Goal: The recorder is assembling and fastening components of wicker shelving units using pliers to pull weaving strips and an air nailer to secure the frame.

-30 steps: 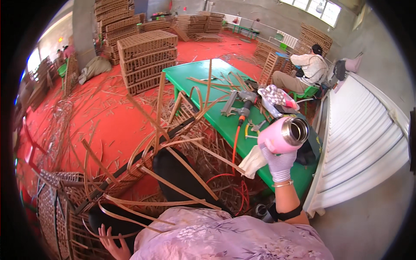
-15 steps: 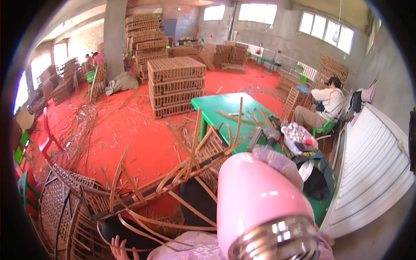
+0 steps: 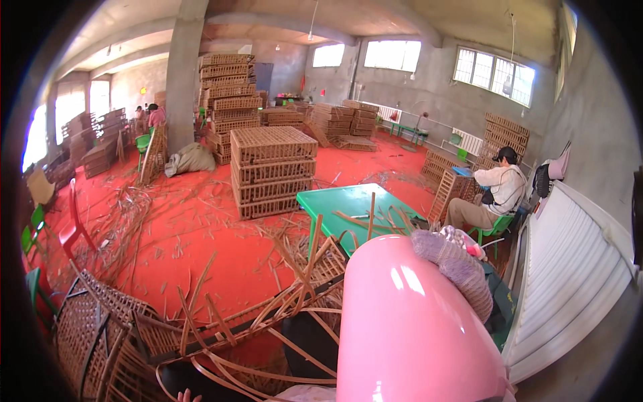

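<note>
A shiny pink flask (image 3: 415,328) looms close up at the lower right, tilted with its far end pointing away from me. My right hand (image 3: 455,271), in a greyish-purple knitted glove, is wrapped round the flask's far right side. Only the fingertips of my left hand (image 3: 188,396) show at the lower edge, slightly apart with nothing visible in them. Beside them, a partly woven brown strip frame (image 3: 268,318) lies across my lap, loose strips sticking up from it.
Ahead stands a green table (image 3: 335,201) with strips on it. Stacked woven crates (image 3: 274,167) rise from the red floor (image 3: 194,241), which is littered with scraps. A seated person (image 3: 499,184) works at right, near a white radiator (image 3: 569,288). At left is a red chair (image 3: 74,224).
The view has tilted upward. The flask has tipped further, and its metal neck has gone out of sight below. My left hand shows less at the lower edge.
</note>
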The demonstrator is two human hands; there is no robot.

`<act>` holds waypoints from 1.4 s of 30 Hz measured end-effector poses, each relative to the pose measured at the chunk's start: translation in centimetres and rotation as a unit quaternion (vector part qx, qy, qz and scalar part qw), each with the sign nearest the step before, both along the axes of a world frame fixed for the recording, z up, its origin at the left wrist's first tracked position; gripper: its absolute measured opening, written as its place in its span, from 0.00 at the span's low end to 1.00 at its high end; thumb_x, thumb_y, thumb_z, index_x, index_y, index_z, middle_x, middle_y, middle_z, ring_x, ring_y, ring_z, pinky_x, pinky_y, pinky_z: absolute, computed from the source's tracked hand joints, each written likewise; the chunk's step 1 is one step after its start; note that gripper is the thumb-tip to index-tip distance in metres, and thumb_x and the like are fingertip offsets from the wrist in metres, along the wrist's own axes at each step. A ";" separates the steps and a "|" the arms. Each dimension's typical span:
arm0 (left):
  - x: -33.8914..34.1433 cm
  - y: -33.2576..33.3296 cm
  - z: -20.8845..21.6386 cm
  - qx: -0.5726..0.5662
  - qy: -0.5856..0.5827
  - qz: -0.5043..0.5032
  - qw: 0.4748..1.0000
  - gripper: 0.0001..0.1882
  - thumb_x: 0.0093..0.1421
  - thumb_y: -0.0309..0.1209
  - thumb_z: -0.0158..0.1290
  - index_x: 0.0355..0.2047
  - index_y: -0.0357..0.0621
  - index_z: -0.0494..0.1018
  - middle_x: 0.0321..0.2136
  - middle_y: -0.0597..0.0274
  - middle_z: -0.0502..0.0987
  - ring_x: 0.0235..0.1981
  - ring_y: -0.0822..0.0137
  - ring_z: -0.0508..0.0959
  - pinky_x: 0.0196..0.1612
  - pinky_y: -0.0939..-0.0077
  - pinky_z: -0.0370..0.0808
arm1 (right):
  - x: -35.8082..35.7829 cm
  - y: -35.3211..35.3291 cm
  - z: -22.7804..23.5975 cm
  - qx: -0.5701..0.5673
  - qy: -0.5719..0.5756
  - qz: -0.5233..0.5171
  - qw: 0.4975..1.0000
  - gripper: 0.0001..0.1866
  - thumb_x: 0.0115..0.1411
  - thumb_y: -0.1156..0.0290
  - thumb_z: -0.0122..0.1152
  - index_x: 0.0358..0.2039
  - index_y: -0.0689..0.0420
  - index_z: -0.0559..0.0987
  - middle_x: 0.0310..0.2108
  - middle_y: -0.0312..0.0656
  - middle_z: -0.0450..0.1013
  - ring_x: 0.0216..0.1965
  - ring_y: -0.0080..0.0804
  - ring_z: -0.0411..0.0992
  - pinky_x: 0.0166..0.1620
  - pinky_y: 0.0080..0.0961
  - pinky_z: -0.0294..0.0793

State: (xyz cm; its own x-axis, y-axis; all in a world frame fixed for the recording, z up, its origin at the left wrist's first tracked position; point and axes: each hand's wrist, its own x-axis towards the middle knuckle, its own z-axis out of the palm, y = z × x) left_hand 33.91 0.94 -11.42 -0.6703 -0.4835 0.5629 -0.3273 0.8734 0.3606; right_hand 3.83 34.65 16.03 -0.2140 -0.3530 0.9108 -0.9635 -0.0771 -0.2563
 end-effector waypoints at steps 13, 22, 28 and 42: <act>-0.1 0.2 0.9 -0.012 0.017 -0.009 1.000 0.18 0.57 0.33 0.58 0.47 0.42 0.74 0.55 0.50 0.70 0.58 0.45 0.66 0.58 0.47 0.62 | 0.6 0.4 1.8 -0.001 0.028 0.005 1.000 0.28 0.60 0.58 0.60 0.58 0.57 0.68 0.60 0.52 0.63 0.61 0.45 0.62 0.62 0.45 0.63; 0.5 0.6 1.1 -0.016 0.007 0.000 1.000 0.18 0.57 0.33 0.58 0.47 0.42 0.74 0.55 0.50 0.71 0.58 0.45 0.66 0.58 0.48 0.62 | 0.8 0.8 2.6 -0.002 0.035 0.014 0.999 0.29 0.60 0.57 0.60 0.58 0.57 0.67 0.60 0.54 0.62 0.62 0.47 0.62 0.63 0.47 0.61; -0.2 -0.1 0.5 -0.009 0.023 -0.014 1.000 0.18 0.56 0.33 0.59 0.47 0.43 0.73 0.55 0.51 0.70 0.59 0.45 0.66 0.58 0.47 0.62 | 1.1 0.3 3.4 0.001 0.045 0.012 0.999 0.29 0.61 0.56 0.59 0.58 0.58 0.67 0.61 0.54 0.61 0.62 0.49 0.61 0.63 0.48 0.60; 0.1 0.3 0.7 -0.009 0.005 0.000 1.000 0.19 0.56 0.34 0.58 0.48 0.43 0.73 0.55 0.50 0.70 0.59 0.46 0.66 0.59 0.48 0.61 | -0.5 0.5 4.4 0.002 0.039 0.052 0.998 0.30 0.61 0.54 0.58 0.58 0.58 0.67 0.62 0.56 0.60 0.63 0.52 0.60 0.64 0.50 0.58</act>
